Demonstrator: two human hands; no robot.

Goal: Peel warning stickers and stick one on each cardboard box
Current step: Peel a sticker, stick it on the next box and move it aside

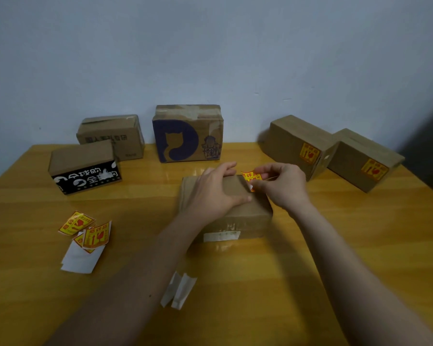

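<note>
Sticker point(251, 176) pinched in right hand point(281, 187), curled above centre box point(245, 211) far edge. Left hand point(214, 189) flat, fingers straight, pinning box top. Land one edge first, smooth outward, avoid creases.

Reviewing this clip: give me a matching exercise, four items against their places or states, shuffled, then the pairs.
Items:
1. left hand
2. right hand
3. cat box
4. sticker pile

States:
A. stands against the wall
B. lies on the table at the left
C. rests on the middle box
D. pinches a sticker

Pairs: 1-C, 2-D, 3-A, 4-B
</note>
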